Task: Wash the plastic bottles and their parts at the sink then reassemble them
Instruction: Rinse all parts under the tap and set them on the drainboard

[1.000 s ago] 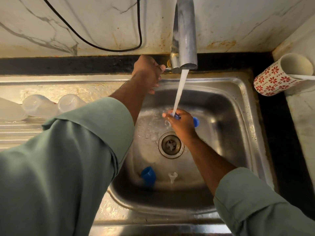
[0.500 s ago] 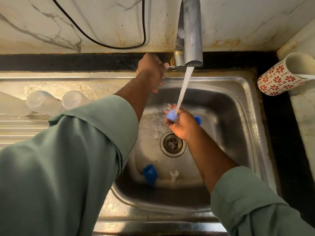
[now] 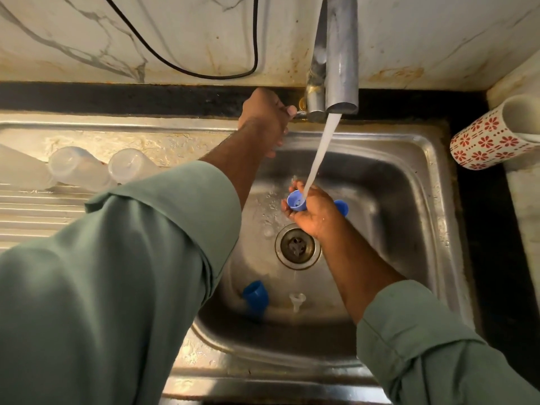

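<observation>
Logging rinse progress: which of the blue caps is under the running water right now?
The blue cap gripped in the right hand, open side up beneath the stream. Another blue cap lies untouched on the sink floor, near the front.

Steel sink (image 3: 420,159): bottles (image 3: 79,168), caps (image 3: 255,295).

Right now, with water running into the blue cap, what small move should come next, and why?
Probably tip the blue cap in the right hand to pour it out. The stream falls into its open mouth, so it is filling, and the left hand already grips the tap handle.
</observation>
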A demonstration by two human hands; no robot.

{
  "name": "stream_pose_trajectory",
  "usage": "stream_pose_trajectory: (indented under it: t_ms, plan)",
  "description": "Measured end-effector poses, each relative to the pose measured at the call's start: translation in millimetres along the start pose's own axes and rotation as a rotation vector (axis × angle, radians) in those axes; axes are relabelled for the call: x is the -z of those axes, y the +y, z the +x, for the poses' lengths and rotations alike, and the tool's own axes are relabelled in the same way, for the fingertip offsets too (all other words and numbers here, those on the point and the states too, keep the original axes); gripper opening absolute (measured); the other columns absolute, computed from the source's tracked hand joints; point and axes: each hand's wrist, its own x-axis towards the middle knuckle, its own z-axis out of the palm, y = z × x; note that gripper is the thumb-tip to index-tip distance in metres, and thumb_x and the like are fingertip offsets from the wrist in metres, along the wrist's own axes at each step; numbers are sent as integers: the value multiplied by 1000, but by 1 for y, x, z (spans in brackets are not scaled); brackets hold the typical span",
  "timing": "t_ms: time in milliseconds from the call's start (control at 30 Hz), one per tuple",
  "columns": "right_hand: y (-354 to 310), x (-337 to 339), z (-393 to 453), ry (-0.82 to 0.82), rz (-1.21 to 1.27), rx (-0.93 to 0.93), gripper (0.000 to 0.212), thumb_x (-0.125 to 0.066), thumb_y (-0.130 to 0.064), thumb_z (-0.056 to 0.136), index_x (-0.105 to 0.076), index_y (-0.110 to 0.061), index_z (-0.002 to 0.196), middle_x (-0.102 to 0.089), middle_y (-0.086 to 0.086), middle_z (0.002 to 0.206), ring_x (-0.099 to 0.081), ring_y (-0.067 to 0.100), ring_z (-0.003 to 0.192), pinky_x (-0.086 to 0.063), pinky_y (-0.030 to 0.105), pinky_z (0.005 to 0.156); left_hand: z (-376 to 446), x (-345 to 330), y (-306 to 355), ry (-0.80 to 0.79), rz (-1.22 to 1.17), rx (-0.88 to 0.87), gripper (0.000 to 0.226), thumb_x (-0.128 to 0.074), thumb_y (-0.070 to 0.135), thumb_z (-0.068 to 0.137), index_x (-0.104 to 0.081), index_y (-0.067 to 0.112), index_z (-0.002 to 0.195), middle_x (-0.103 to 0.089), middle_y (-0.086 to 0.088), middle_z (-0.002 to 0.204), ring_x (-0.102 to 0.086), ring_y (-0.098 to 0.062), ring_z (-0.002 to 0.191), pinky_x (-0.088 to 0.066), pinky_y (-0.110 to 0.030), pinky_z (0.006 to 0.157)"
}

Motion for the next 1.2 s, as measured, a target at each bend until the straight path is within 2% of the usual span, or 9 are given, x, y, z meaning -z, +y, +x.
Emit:
stream_pose_trajectory:
  t_ms: [200,367,433,600,767,833,933,1100,1200]
  plan:
    - [-9,-14,-8,114,-509,132,41,-49,-46,99,-56,-14,74,-58,3,69,-57,17,64,-51,29,53,-3,-1,1,14,-3,3,16,-66,28,95,-66,12,98,-71,-6,82,-72,-19,69,-63,-43,62]
    - [-13,3,-8,-264,-385,149,16,-50,-3,98,-63,-11,93,-55,7,94,-55,17,85,-50,33,79,-4,0,2,2,-7,8,13,-64,24,96,-64,11,99,-71,-8,83,-72,-21,71,-63,-43,63]
    - [-9,14,-6,-327,-425,224,15,-57,0,94,-65,-12,99,-60,6,92,-59,19,85,-53,29,75,-4,0,2,-1,-15,3,12,-63,23,97,-63,11,99,-71,-9,84,-71,-22,70,-62,-42,62]
    - [3,21,-5,19,-922,663,20,-73,-34,86,-70,-14,87,-69,-1,80,-63,9,70,-54,25,66,-6,0,1,-5,-23,-3,14,-65,24,96,-65,10,102,-71,-9,84,-70,-21,69,-62,-40,62]
    - [-3,15,-1,71,-719,160,37,-45,-38,102,-64,-7,108,-68,4,68,-50,10,46,-39,21,40,-5,1,2,-11,-19,11,15,-66,25,95,-65,12,101,-72,-9,83,-73,-23,72,-63,-43,63]
    - [-7,17,-3,-131,-349,-3,25,-52,-29,100,-62,-8,108,-67,15,98,-61,19,72,-53,27,51,-4,1,2,-17,-22,17,15,-66,26,95,-65,12,100,-72,-9,85,-73,-22,73,-63,-42,63]
    - [-9,20,-6,-237,113,10,13,-56,-10,97,-62,0,104,-59,24,110,-61,34,102,-61,43,75,-5,1,2,-20,-30,26,14,-66,27,95,-64,13,98,-73,-10,85,-73,-23,73,-62,-42,62]
    - [-1,13,-10,-85,432,-6,25,-51,-13,100,-57,6,85,-63,25,88,-67,32,75,-60,33,55,-6,2,2,-24,-40,35,12,-66,24,96,-64,12,99,-72,-11,87,-73,-26,78,-62,-46,64]
    - [4,20,-17,-151,450,-5,24,-63,-24,93,-60,-2,86,-65,24,100,-65,23,76,-57,25,54,-7,1,3,-26,-42,45,12,-67,19,94,-65,11,103,-71,-11,87,-72,-25,76,-62,-44,62]
